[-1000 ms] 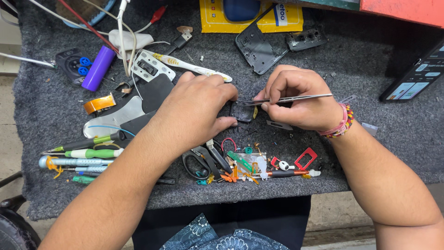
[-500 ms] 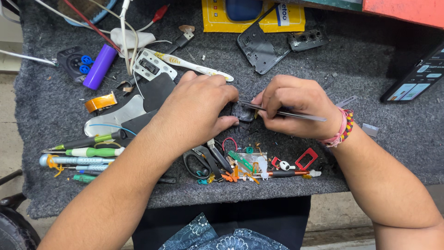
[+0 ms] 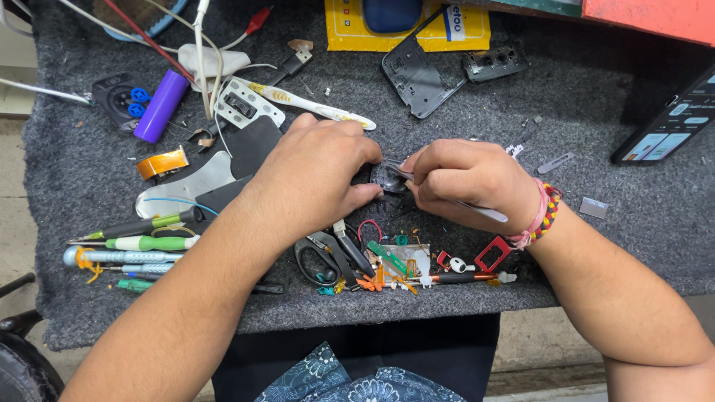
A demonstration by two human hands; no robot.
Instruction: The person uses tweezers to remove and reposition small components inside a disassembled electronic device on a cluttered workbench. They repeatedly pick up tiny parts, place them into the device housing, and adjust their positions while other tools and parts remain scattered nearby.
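Tweezers (image 3: 477, 210) are swinging: a second ago I was seeing them stick out level toward the right of the frame above the right hand (image 3: 473, 182); now their long axis is running diagonally, tips at centre frame up-left, free end down-right past the wrist. The tips are now meeting the small dark part (image 3: 385, 179), so I am judging the picking work as under way, not just lining up. Right hand is closing around the tweezers. Left hand (image 3: 316, 175) is staying curled over the part, pinning it on the grey mat (image 3: 633, 246) at centre frame; its fingertips are hiding most of it, so I cannot tell how the part is lying. Scissors (image 3: 328, 257) are lying just below, untouched.
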